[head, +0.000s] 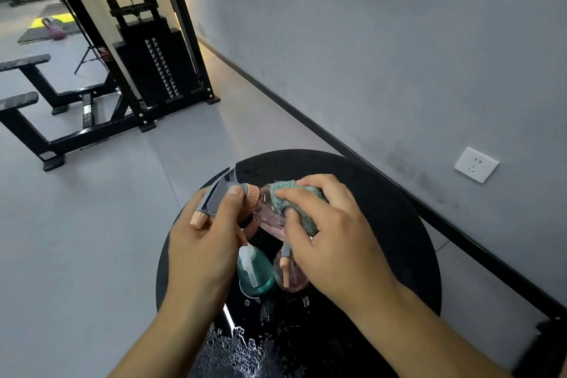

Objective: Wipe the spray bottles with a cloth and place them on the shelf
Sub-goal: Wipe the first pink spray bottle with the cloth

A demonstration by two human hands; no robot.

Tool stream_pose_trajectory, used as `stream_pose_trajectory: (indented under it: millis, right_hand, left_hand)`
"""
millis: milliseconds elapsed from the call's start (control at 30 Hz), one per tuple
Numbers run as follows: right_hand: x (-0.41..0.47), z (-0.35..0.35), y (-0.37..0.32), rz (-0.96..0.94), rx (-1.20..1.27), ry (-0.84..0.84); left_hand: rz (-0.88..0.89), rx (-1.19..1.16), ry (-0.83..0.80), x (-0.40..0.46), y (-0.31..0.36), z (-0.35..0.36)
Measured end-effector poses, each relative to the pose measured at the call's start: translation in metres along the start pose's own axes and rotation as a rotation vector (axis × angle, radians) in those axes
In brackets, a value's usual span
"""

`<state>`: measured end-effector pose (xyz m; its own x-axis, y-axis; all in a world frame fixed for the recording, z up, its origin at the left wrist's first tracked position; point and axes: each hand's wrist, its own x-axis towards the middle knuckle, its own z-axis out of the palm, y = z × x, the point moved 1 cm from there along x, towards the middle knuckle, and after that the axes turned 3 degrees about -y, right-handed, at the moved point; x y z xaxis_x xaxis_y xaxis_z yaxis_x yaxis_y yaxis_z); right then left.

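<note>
Grey gym flooring and a grey wall surround us, with a black weight machine well off to the left and a white wall socket to the right. Below us sits a round black worktop, wet with droplets near its front edge.

We hold a pink spray bottle tilted on its side above the worktop. Our left hand grips its grey trigger head, fingers curled round the neck. Our right hand presses a teal cloth onto the bottle's body, fingers curled over the cloth and pinching it against the plastic. A teal spray bottle and a second pink bottle stand just beside each other underneath, seemingly waiting their turn.

To wipe well, we would turn the bottle with the left hand while the cloth works round the body, then the base and neck. No shelf is in view.

We can read no brand, label or writing on any bottle.
</note>
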<state>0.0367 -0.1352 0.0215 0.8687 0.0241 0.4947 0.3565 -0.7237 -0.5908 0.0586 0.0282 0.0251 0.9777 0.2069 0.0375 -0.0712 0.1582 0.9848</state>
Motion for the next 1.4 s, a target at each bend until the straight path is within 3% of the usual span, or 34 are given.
stream_pose_trajectory:
  millis: [133, 300, 500, 667, 867, 1100, 1400]
  right_hand:
    - [0.001, -0.002, 0.006, 0.07, 0.067, -0.012]
    - [-0.001, -0.003, -0.002, -0.032, 0.02, -0.098]
    - [0.001, -0.007, 0.005, 0.094, 0.091, -0.024]
    - [0.0, -0.002, -0.001, -0.013, 0.035, -0.128]
    - [0.0, -0.008, 0.003, 0.076, 0.082, -0.01]
    - [0.0, -0.002, -0.002, -0.04, 0.086, -0.114]
    - [-0.001, -0.002, 0.008, 0.04, 0.118, -0.051]
  left_hand:
    - [-0.023, -0.052, -0.002, 0.004, 0.0, -0.003]
    - [-0.048, -0.013, -0.059, -0.001, -0.002, 0.0]
    - [-0.031, -0.034, -0.064, 0.003, 0.001, -0.005]
    - [-0.051, -0.014, -0.06, 0.001, 0.0, -0.003]
    - [-0.024, -0.022, -0.049, 0.002, 0.008, -0.004]
    - [-0.028, 0.004, -0.053, 0.001, 0.011, -0.005]
    - [-0.076, -0.047, 0.025, 0.006, 0.016, -0.007]
